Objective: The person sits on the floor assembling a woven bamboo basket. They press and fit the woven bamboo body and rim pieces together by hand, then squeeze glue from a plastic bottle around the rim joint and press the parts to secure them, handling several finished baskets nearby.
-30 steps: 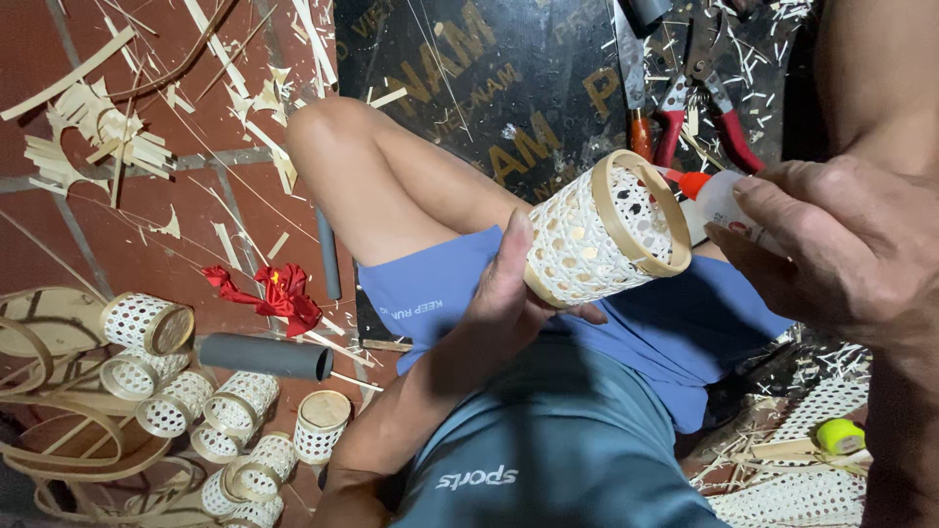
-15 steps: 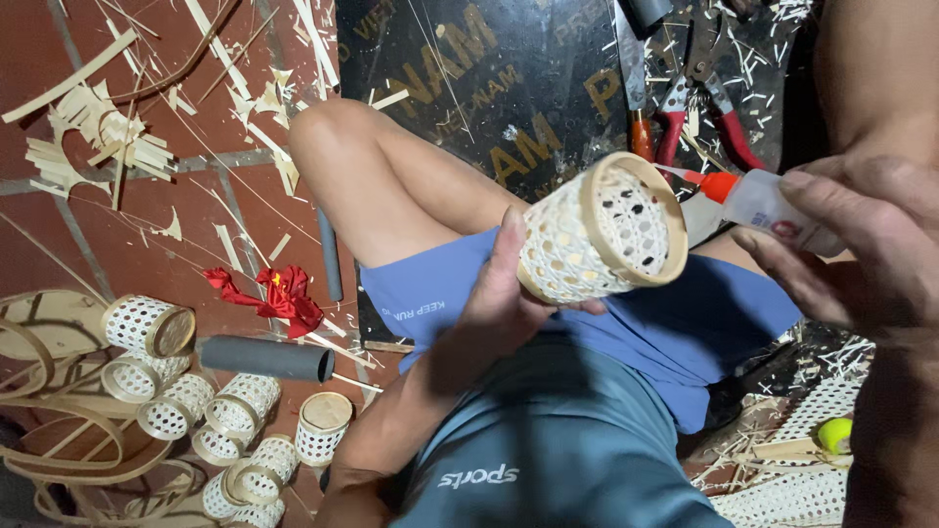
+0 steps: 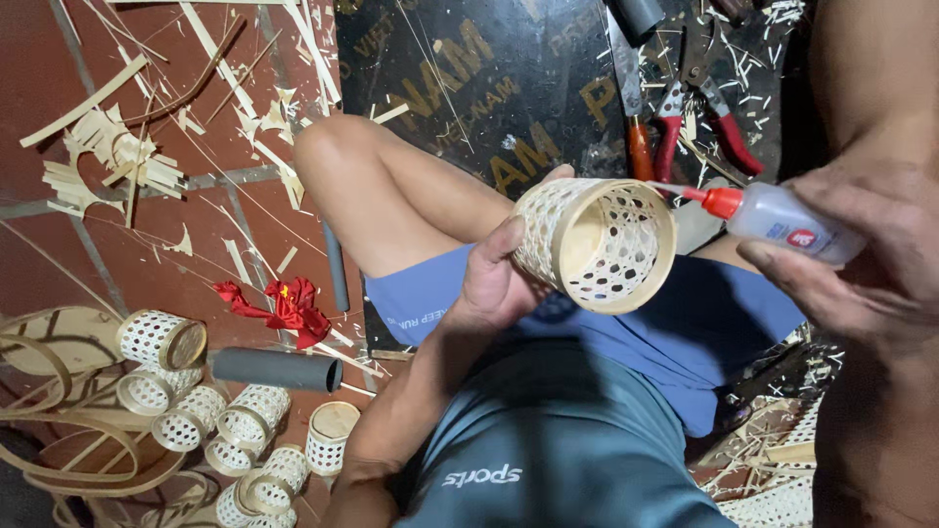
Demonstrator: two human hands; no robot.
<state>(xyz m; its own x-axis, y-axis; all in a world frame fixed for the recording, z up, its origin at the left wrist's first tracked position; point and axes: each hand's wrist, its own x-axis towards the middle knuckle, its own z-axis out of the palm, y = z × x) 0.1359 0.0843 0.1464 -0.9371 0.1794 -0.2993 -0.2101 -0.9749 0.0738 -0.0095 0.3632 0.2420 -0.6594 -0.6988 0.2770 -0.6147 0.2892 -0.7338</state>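
Several woven cylinders (image 3: pixel 210 416), a grey tube (image 3: pixel 277 369) and pruning shears (image 3: pixel 699 112) surround the legs.

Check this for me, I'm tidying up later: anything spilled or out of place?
Nothing spilled. The glue bottle points at the woven cup with no drips visible. Bamboo scraps litter the floor, and finished cups lie tumbled in a loose pile.

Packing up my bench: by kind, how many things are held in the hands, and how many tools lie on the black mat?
Woven cylinder: 1
Glue bottle: 1
Red-handled shears: 1
Orange-handled knife: 1
Total: 4
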